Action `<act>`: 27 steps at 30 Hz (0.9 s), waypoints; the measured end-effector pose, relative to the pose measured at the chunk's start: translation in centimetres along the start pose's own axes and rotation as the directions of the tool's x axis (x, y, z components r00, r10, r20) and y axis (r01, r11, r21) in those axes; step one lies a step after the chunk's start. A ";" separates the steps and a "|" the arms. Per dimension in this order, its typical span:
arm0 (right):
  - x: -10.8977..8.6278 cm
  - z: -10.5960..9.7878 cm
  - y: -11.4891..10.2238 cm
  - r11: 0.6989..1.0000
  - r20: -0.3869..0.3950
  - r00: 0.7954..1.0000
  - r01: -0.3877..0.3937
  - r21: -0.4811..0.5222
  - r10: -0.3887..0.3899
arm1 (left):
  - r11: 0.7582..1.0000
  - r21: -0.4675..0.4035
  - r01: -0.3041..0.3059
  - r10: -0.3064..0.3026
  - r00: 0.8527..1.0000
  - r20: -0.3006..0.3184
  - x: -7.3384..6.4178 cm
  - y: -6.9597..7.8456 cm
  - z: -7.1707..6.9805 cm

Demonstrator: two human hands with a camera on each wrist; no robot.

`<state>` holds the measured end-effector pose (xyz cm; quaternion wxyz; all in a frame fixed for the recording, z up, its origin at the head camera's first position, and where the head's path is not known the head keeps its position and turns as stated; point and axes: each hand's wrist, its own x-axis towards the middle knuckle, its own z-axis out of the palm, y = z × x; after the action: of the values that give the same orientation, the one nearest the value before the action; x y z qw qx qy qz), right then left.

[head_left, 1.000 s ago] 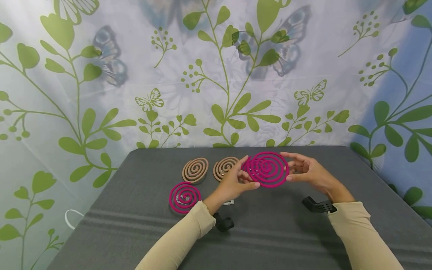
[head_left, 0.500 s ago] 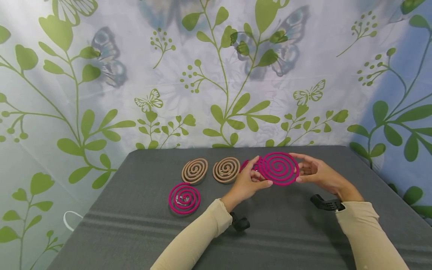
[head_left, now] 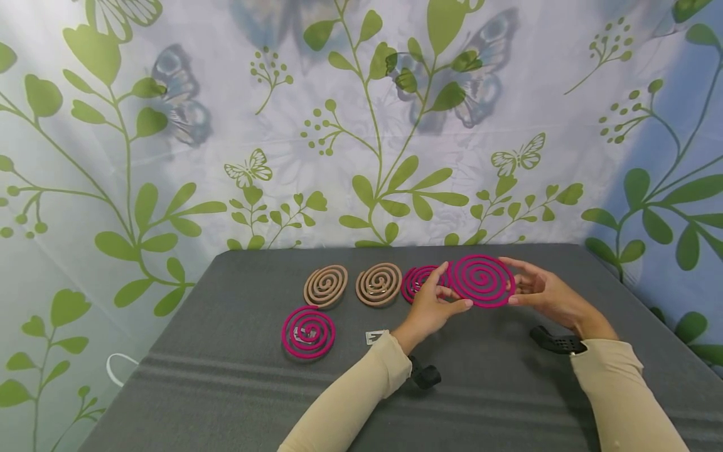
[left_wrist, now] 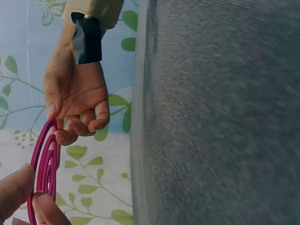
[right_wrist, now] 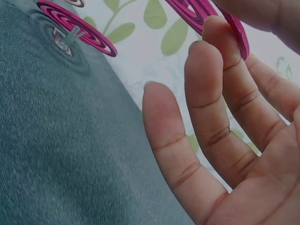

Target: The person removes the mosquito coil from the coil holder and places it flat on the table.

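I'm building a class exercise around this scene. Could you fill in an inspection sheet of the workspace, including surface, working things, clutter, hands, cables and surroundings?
Surface: grey table, faint bands across it.
Job's things: held coil, pink, up between the hands; left tan coil, right tan coil and rear pink coil in a row; front pink coil nearer the person; metal piece, partly hidden.
Clutter: nothing seen.
Hands: left hand and right hand pinch opposite edges of the held coil.
Cables: white loop beyond the table's left edge; cannot tell whether it is a cable.
Surroundings: curtain printed with leaves and butterflies.
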<state>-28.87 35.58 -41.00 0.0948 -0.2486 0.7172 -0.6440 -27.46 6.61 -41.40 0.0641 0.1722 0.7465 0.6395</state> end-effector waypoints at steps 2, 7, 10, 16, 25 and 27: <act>-0.2 -0.3 0.3 1.000 -0.012 1.000 -0.013 0.013 0.013 | 1.000 -0.011 -0.001 0.001 1.000 0.001 0.2 0.0 0.3; -0.6 -0.8 0.9 0.999 -0.039 0.999 -0.035 0.025 0.036 | 0.999 -0.042 0.002 -0.002 1.000 -0.012 0.9 0.1 1.1; -0.9 -1.2 1.3 0.999 -0.049 0.998 -0.039 0.034 0.041 | 0.995 -0.093 0.019 -0.020 1.000 -0.013 1.2 -0.1 1.7; -1.5 -2.0 2.2 0.995 -0.038 0.999 -0.026 0.097 0.030 | 0.982 -0.164 0.088 -0.094 0.995 -0.030 1.4 -0.3 3.2; -2.0 -2.8 3.6 0.987 -0.024 0.998 -0.048 0.155 0.053 | 0.977 -0.148 0.155 -0.164 0.985 -0.051 1.7 -0.7 4.2; -2.1 -2.9 3.9 0.980 -0.010 0.999 -0.050 0.190 0.053 | 0.976 -0.141 0.165 -0.172 0.984 -0.046 1.8 -0.8 4.3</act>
<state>-29.32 39.30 -44.77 0.1292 -0.2147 0.6594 -0.7088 -27.90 11.12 -42.73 0.1082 0.0851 0.7144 0.6861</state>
